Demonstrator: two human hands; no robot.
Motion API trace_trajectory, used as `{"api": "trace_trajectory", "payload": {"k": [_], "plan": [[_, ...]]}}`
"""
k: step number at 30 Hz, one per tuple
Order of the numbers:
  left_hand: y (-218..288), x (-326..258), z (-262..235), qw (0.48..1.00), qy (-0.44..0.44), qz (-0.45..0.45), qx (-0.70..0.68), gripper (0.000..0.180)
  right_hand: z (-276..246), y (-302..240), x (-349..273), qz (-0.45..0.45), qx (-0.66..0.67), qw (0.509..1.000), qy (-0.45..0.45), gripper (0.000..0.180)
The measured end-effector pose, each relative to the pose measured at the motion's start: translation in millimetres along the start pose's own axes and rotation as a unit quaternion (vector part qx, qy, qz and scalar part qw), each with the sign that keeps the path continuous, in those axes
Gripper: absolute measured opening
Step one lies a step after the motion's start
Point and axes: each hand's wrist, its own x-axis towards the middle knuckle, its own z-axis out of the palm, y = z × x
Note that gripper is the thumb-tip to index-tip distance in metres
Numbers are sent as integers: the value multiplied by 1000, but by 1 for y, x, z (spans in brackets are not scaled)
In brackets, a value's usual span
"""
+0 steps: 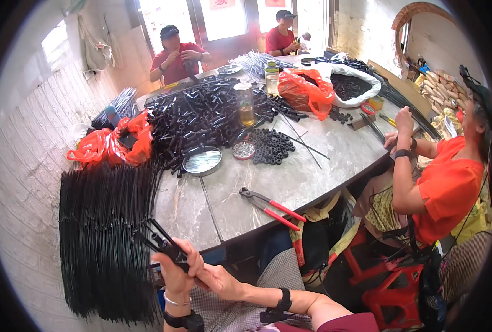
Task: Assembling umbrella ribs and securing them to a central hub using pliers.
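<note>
In front of me, at the table's near edge, my left hand is closed round a black plastic piece with thin rods standing out of it toward the upper left. My right hand meets the left one, its fingers pinched together at the piece's lower end; what is between them is hidden. Just left of my hands, a thick bundle of long thin black rods hangs over the table's edge. Red-handled pincers lie to the right, their handles reaching past the edge.
On the grey table are a heap of black plastic pieces, small black rings, a round tin of pins, a jar and red bags. A co-worker sits at right near a red stool; two others sit opposite.
</note>
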Motion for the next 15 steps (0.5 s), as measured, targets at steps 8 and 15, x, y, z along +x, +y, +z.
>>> {"api": "trace_trajectory", "payload": {"k": [8,15], "plan": [[-2,-8,-7,973,102,70,195,75,-5,16,10,67,54,994,61,37],[5,-22,2,931,111,169,303,69,6,19,5,2,-67,995,70,39]]}}
